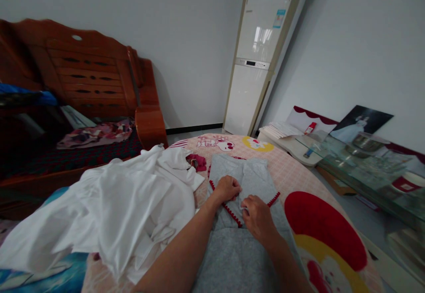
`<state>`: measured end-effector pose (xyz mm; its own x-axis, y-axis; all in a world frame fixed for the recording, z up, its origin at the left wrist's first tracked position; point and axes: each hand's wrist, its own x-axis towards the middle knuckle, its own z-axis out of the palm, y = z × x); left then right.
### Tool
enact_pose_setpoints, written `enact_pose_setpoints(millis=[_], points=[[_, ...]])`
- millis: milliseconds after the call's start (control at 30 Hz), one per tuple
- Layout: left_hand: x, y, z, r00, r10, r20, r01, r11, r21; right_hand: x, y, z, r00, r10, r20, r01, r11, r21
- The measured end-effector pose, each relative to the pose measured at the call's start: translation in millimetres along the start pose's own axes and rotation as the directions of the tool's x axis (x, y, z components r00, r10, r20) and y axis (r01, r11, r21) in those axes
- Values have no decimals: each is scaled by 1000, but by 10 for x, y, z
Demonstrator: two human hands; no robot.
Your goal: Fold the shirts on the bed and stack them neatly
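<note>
Beyond the hands and to the left is a brown wooden bench [93,78], with a patterned cloth [96,134] on its seat, and ahead in the corner rises a tall white air conditioner [247,94]. Under the hands is a rounded table [288,173] with a pink patterned cover, and to their right a glass table [372,173] holds metal bowls and a photo [363,122]. A heap of white cloth [133,195] lies just left of the hands, and the grey garment [237,251] lies spread directly beneath them, its red scalloped trim [232,215] slanting beside and below the left hand [227,188]. That hand rests on the garment with fingers curled; whether it grips, I cannot tell. The right hand [257,215], nearer the wearer, pinches a bit of grey fabric.
</note>
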<state>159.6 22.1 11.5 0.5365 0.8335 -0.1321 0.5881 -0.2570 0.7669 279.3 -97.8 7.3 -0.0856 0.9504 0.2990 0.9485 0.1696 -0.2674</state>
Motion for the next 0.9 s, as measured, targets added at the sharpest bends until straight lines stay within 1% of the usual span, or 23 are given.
enact_pose_setpoints(millis=[100,200,267,300,367,433,467,500,567,667,733,800,900], points=[[-9,21,22,999,25,-49,-22,998,58,7,23,-36,999,-1,-40,2,999,36],[-5,33,37,997,37,-65,-30,994,107,24,48,-71,999,-33,-15,34,998,50],[4,30,8,996,48,-74,-39,992,118,27,68,-65,999,-43,9,43,997,57],[9,23,-25,993,57,-107,-43,991,128,28,78,-57,999,-38,17,37,997,67],[15,-6,-125,970,76,-229,-34,982,184,29,97,-43,1000,-7,15,5,994,106],[9,-54,-252,933,66,-353,37,960,278,33,116,-42,999,42,6,-42,984,174],[1,-84,-316,925,46,-378,85,943,322,36,126,-49,998,70,2,-69,972,223],[-9,-114,-375,927,16,-376,130,924,359,38,136,-59,995,100,-1,-95,956,279],[-32,-173,-468,944,-43,-326,182,894,410,42,157,-90,988,154,0,-141,909,392],[-47,-241,-541,968,-81,-238,180,884,432,47,184,-151,976,216,-1,-185,841,508],[-32,-267,-556,974,-74,-214,159,896,414,51,199,-196,970,242,-6,-198,808,555],[-1,-281,-557,971,-48,-234,135,919,370,57,215,-238,966,258,-28,-194,790,582],[49,-294,-557,945,-41,-324,136,952,275,62,241,-281,964,250,-85,-154,794,588]])
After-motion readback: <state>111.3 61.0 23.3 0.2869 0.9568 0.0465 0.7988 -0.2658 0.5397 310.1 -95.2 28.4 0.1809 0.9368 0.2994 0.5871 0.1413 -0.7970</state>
